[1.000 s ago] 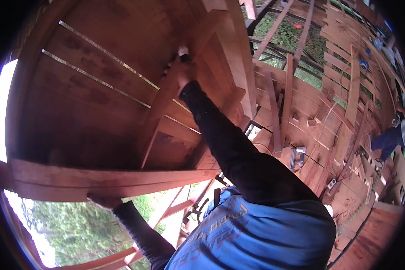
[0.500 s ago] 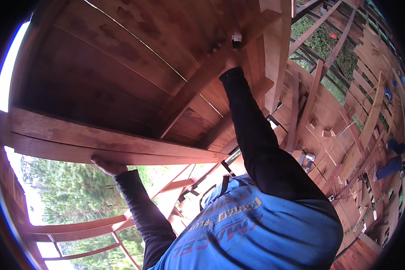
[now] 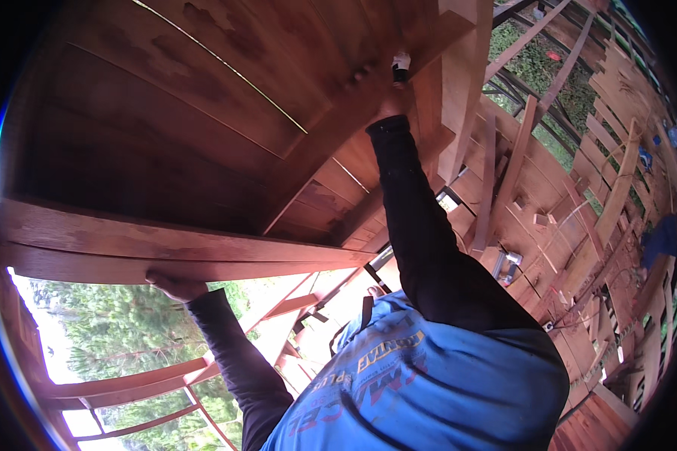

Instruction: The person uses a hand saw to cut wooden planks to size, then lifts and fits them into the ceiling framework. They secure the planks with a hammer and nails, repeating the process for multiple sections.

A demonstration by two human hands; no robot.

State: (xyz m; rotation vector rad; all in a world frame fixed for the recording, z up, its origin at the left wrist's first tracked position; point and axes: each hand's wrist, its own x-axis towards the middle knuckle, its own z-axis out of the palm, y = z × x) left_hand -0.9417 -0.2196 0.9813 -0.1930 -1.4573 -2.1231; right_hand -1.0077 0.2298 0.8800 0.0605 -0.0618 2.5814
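Note:
Overhead, my right hand is wrapped round a wooden beam, with fingertips showing on its far side. A small white-and-black piece sits at that hand; I cannot make out whether it is worn or held. Lower left, my left hand grips the bottom edge of a long reddish wooden board; part of its fingers is hidden. The beam meets this board and crosses beneath dark wide planks, with thin strips of light between some of them.
At right below lies a plank floor with loose boards, offcuts and a nail-gun-like tool. Open framing shows greenery beneath. Curved wooden rails and trees stand at left. Dark blue clothing shows far right.
The view has shifted slightly, and the long board reaches a little further left in the picture. Both hands keep their holds. The blue clothing at far right has moved.

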